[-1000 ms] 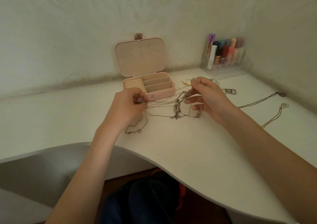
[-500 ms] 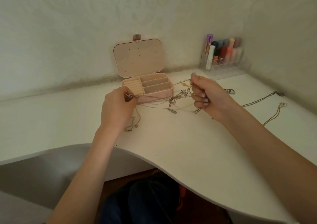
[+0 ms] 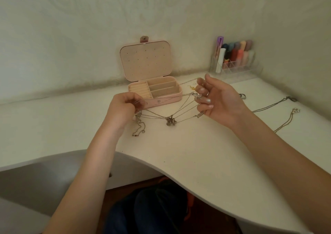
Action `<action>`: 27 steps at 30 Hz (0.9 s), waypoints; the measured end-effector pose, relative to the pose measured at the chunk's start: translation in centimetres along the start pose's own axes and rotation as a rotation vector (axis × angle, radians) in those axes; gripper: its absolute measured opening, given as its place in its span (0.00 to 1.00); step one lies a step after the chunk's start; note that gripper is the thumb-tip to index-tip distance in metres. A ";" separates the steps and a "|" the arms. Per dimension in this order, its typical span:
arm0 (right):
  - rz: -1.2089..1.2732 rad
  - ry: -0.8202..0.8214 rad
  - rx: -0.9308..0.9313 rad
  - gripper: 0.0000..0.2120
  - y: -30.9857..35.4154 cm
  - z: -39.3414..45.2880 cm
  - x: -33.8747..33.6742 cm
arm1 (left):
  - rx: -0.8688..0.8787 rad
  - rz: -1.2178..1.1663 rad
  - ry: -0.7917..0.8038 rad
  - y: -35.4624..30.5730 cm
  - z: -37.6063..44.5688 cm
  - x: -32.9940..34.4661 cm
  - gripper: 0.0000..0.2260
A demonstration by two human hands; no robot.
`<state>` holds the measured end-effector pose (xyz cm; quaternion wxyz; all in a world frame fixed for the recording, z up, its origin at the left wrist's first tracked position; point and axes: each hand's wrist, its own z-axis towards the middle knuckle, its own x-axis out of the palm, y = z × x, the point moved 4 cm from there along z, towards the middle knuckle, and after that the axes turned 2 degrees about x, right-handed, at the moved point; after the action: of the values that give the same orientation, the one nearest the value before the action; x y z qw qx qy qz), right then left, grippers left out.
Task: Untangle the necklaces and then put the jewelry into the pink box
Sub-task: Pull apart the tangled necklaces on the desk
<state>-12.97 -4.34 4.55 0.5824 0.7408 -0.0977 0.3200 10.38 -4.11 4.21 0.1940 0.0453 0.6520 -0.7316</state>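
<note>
A tangle of thin metal necklaces (image 3: 171,120) stretches between my two hands just above the white desk (image 3: 179,153), its knot of pendants hanging in the middle. My left hand (image 3: 123,108) pinches several chain ends, and loose chain trails below it onto the desk. My right hand (image 3: 220,100) holds the other ends with fingers partly spread, chains looped over them. Behind the chains, the pink box (image 3: 155,92) stands with its lid up and its compartments showing nothing inside.
Two separate necklaces (image 3: 275,104) (image 3: 286,120) lie stretched out on the desk at the right. A clear organiser with cosmetics (image 3: 234,59) stands in the back right corner. A small ring-like piece (image 3: 242,96) lies behind my right hand. The desk's curved front edge runs below my arms.
My hands have pulled further apart, stretching the chains wider. The right hand has gone from a closed fist to spread fingers, and the knot has dropped lower between them.
</note>
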 end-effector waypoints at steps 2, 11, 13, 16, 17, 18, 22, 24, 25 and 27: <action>-0.056 0.021 -0.007 0.08 0.0 -0.1 0.1 | -0.106 -0.158 0.026 0.2 -0.1 -0.1 0.22; -0.244 -0.037 -0.077 0.13 0.5 -0.1 0.0 | -0.264 -0.415 -0.063 0.6 -0.6 -1.3 0.15; -0.239 -0.036 -0.075 0.13 0.4 -0.1 0.1 | -0.244 -0.360 -0.091 0.4 -0.6 -1.3 0.14; -0.280 -0.062 -0.083 0.13 0.6 -0.2 -0.2 | -0.259 -0.413 -0.103 0.4 -0.7 -1.4 0.13; -0.315 -0.085 -0.091 0.12 0.6 -0.2 -0.4 | -0.279 -0.460 -0.093 0.5 -0.8 -1.4 0.12; -0.350 -0.107 -0.100 0.12 0.7 -0.2 -0.6 | -0.293 -0.490 -0.083 0.3 -0.8 -1.4 0.12; -0.388 -0.116 -0.108 0.12 0.5 -0.2 -0.6 | -0.302 -0.307 -0.131 0.2 -0.7 -1.3 0.09; -0.359 -0.098 -0.114 0.12 0.5 -0.3 -0.3 | -0.180 -0.044 -0.144 0.1 -0.7 -1.4 0.05; -0.341 -0.087 -0.117 0.12 0.6 -0.4 -0.1 | -0.112 0.120 -0.140 0.0 -0.8 -1.5 0.05; -0.319 -0.069 -0.114 0.11 0.5 -0.4 0.2 | -0.004 0.450 -0.147 -0.8 -1.6 -1.2 0.08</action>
<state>-13.26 -4.09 5.09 0.6633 0.7231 -0.0166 0.1919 10.92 -2.20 5.07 0.3991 0.1360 0.6112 -0.6698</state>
